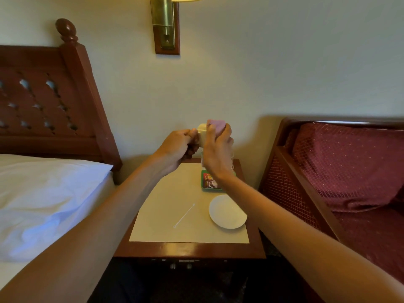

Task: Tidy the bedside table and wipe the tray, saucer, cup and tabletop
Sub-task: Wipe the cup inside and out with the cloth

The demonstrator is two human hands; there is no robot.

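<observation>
Both hands are raised above the back of the bedside table [161, 248]. My left hand [178, 147] grips a white cup [202, 136] by its side. My right hand [216, 149] presses a pink cloth [216, 125] against the cup's right side and top. Most of the cup is hidden by the fingers. On the cream tabletop a white saucer [227, 212] lies at the right. A thin white stirrer [184, 215] lies diagonally left of the saucer. A small green tray [204, 186] holding printed sachets sits behind the saucer, partly covered by my right wrist.
A bed with a white pillow [43, 197] and a dark wooden headboard [54, 101] stands at the left. An armchair with red cushions [345, 167] is close on the right. A brass wall lamp [165, 25] hangs above the table.
</observation>
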